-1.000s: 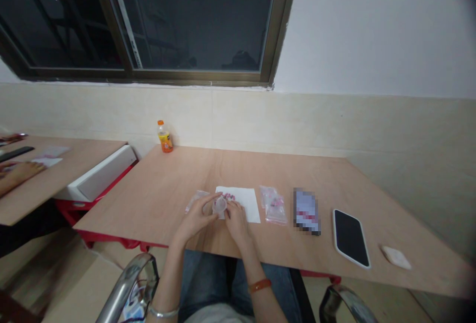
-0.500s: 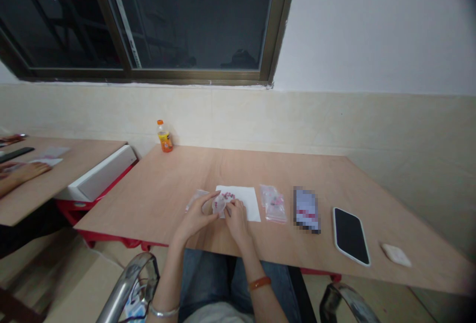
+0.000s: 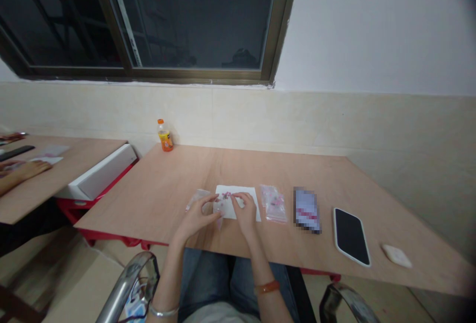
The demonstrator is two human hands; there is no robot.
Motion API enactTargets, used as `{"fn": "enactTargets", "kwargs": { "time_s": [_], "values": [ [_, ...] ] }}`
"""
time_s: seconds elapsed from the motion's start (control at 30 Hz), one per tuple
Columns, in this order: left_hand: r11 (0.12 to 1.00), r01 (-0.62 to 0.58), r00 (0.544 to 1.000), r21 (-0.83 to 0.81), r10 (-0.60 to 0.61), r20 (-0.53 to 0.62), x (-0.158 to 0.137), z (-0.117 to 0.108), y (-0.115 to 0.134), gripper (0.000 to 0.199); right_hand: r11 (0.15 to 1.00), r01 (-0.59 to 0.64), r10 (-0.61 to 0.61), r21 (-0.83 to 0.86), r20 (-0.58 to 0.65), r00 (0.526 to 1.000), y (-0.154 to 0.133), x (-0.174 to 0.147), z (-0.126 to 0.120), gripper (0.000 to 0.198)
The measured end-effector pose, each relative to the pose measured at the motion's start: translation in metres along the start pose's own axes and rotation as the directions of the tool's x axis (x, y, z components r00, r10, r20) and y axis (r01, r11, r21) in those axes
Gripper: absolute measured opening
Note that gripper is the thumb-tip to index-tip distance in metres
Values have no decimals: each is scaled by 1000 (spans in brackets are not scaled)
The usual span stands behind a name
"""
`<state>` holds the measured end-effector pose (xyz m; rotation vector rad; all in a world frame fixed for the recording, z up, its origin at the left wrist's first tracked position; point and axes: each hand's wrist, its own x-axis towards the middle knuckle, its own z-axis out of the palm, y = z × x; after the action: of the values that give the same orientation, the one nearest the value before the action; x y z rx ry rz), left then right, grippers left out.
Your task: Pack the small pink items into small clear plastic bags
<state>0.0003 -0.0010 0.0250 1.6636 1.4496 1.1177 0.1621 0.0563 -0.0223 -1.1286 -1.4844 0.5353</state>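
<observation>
My left hand [image 3: 196, 218] holds a small clear plastic bag [image 3: 218, 210] just above the wooden table [image 3: 178, 174]. My right hand [image 3: 245, 211] lies over a white sheet of paper [image 3: 248, 195], its fingertips at a small pile of pink pieces [image 3: 226, 195] on that sheet. The bag hangs between the two hands. Whether the right fingers grip a piece is too small to tell.
Right of the paper lie clear bags with pink pieces [image 3: 273, 202], a blurred card [image 3: 306, 209], a dark phone [image 3: 350, 235] and a white pad [image 3: 396, 255]. An orange bottle [image 3: 164, 136] stands by the wall. Another person's hand [image 3: 26, 169] rests on the left table.
My right hand has moved from the bag's mouth up and right onto the paper, toward the pink pieces. The bag now hangs lower from my left hand.
</observation>
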Motion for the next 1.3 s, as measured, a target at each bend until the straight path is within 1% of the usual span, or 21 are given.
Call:
{"fn": "enactTargets", "kwargs": {
  "time_s": [0.03,0.17,0.23,0.33,0.47,0.6,0.67,0.77,0.83,0.9,1.03,1.17,1.3],
  "values": [
    [1000,5,1000,6,-5,5,0,0,1,49,999,-5,6,38,-12,1000,-9,4,-5,12],
    [1000,15,1000,18,-16,20,1,-1,6,50,992,3,-9,123,53,999,-44,11,-20,10],
    [1000,8,1000,18,-9,16,2,0,8,49,988,23,-37,153,89,995,-54,10,-22,8],
    [1000,-12,1000,11,11,27,2,1,10,45,982,52,-78,184,138,987,-58,7,-20,7],
    [1000,-12,999,4,11,32,1,2,11,45,980,47,-79,194,159,984,-54,5,-17,10],
    [1000,20,999,18,-21,30,0,1,12,47,980,-24,-1,200,125,992,-48,7,-17,16],
    [1000,22,999,5,-22,29,-1,0,12,47,981,-60,41,182,104,994,-39,8,-15,18],
    [1000,10,1000,-9,-10,13,0,-2,10,48,994,-68,59,87,98,993,-18,4,-7,20],
    [1000,11,1000,-7,-10,10,1,-2,7,48,999,-38,34,23,141,989,-3,-2,0,21],
    [1000,9,1000,-9,-9,12,2,-2,4,47,999,-3,10,-38,209,978,10,-9,8,24],
    [1000,-7,1000,-24,6,-7,2,-1,-2,46,993,6,33,-119,320,947,19,-20,20,23],
    [1000,1,1000,-15,-1,1,1,-1,-3,45,995,10,29,-99,387,922,13,-24,24,19],
    [1000,2,1000,10,-2,-8,1,-3,1,44,999,-28,11,33,436,900,14,-23,24,21]
  ]
}}
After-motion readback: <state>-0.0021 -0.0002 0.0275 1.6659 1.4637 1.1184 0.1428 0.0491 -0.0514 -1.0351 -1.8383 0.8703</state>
